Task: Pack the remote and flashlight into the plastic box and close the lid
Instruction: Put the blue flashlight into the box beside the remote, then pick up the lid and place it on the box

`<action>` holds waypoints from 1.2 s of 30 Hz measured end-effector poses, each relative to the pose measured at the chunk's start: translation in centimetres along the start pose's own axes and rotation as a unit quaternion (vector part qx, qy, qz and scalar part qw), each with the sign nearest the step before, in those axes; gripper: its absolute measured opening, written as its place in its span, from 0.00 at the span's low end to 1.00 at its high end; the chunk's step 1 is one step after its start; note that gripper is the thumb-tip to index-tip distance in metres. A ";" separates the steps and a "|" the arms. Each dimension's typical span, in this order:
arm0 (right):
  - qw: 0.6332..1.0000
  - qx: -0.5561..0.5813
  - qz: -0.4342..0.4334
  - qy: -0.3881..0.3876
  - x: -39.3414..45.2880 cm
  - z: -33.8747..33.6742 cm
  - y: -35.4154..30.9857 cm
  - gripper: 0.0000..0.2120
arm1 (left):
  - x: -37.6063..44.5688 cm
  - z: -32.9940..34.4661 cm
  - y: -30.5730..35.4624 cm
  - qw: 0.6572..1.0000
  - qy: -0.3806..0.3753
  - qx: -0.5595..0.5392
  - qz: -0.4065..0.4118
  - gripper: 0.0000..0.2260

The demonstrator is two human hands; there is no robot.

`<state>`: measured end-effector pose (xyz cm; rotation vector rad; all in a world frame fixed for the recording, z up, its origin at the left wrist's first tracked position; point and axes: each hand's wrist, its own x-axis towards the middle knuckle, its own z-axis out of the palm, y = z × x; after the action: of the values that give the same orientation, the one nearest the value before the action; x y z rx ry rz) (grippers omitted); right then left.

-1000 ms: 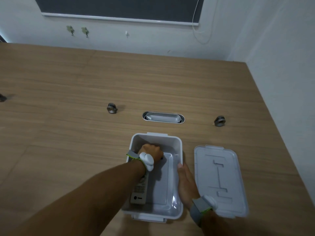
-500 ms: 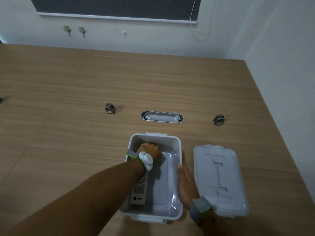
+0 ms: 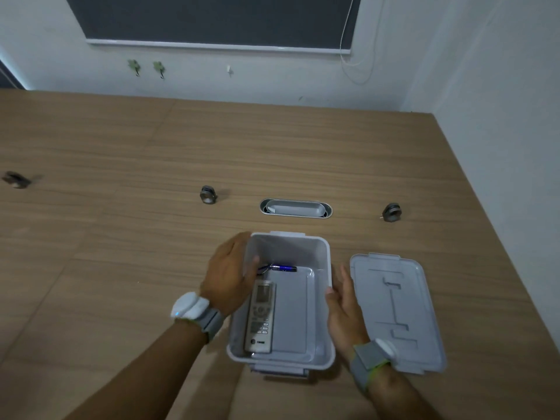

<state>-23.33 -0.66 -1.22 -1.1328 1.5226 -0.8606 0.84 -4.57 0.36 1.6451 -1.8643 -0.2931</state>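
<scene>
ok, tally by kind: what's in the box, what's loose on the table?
In the box:
remote: 1
flashlight: 1
On the table:
box: 1
lid: 1
small metal fittings: 3
Total: 7
Neither hand, left or right, holds anything.

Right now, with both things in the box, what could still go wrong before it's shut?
1. The lid lies on the table beside the box, under the right wrist; lifting it awkwardly might knock the box.
2. The flashlight lies loose across the far end, just beyond the remote; it may roll if the box is jolted.
3. The left hand sits at the rim and could get pinched.
</scene>
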 end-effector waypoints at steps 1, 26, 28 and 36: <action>1.000 -0.011 -0.005 0.004 -0.3 0.0 0.1 0.26 | -1.2 -0.2 0.1 0.996 -0.007 -0.075 -0.055 0.19; 0.999 -0.004 -0.043 0.018 0.2 -3.6 2.2 0.21 | -1.9 -0.3 6.9 0.981 0.047 -0.118 -0.148 0.18; 0.998 -0.008 -0.048 0.039 0.3 -5.8 3.0 0.18 | -1.1 0.5 9.1 0.986 0.033 -0.111 -0.120 0.17; 0.981 -0.144 -0.022 0.127 1.0 -17.0 7.4 0.12 | 1.0 8.9 20.9 0.988 -0.047 -0.136 -0.062 0.07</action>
<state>-41.58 0.22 -4.41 -1.3055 1.8850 -0.8583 -21.41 -3.48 5.19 1.5832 -1.7038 -0.6595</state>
